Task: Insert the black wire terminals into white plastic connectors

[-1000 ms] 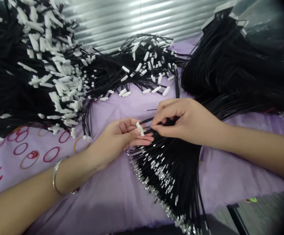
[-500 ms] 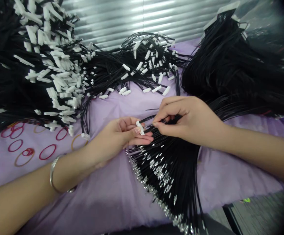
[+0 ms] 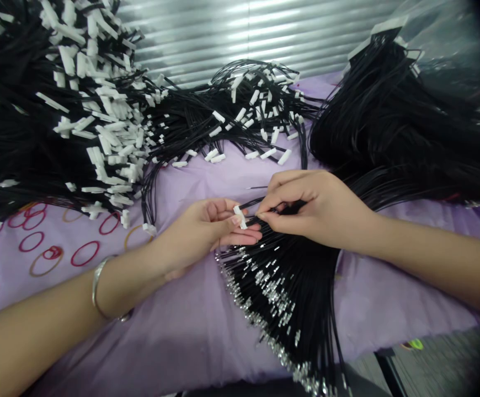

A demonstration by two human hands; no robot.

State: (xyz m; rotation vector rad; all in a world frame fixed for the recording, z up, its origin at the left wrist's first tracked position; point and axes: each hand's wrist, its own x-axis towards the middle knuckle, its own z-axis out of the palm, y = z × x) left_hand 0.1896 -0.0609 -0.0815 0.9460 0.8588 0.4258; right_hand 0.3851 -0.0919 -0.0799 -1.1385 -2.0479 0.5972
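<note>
at the lower centre of the frame, a fan of black wires (image 3: 308,281) with silvery tips spreads on purple cloth (image 3: 174,336). mid-frame, the left hand (image 3: 211,225) pinches a white connector (image 3: 240,217) at its fingertips. just right of the connector, the right hand (image 3: 306,204) holds a thin wire (image 3: 251,216) between closed thumb and forefinger. beyond, finished-looking white-ended cables (image 3: 107,129) heap at upper left.

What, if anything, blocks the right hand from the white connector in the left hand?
Nothing visible blocks it: only thin black wires cross the small gap between the right hand and the white connector.
</note>
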